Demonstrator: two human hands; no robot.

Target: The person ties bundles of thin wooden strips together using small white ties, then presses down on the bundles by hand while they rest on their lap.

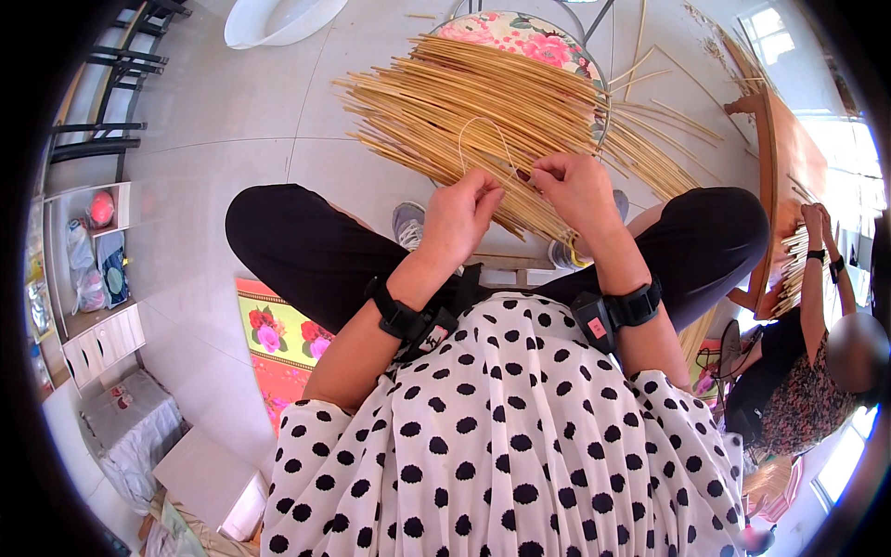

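Note:
A thin pale cord [481, 119] arches up in a loop between my two hands, over the stalks. One end runs down to my left hand [461, 212], whose thumb and forefinger are pinched together on it. The other end meets the fingertips of my right hand [583, 193], also closed in a pinch. A small dark piece [522, 174] shows at those right fingertips; its kind I cannot tell. Just beyond and beneath both hands lies a wide heap of straw-coloured stalks [473, 88], roughly side by side. They rest across a round, flower-patterned top [548, 48].
Loose stalks [664, 125] spread over the tiled floor to the right. A white tub [278, 23] stands far left. My knees flank the heap. At the right, beside a wooden cabinet [784, 176], another person [807, 390] sits with raised hands near stalks. Shelves [88, 251] line the left.

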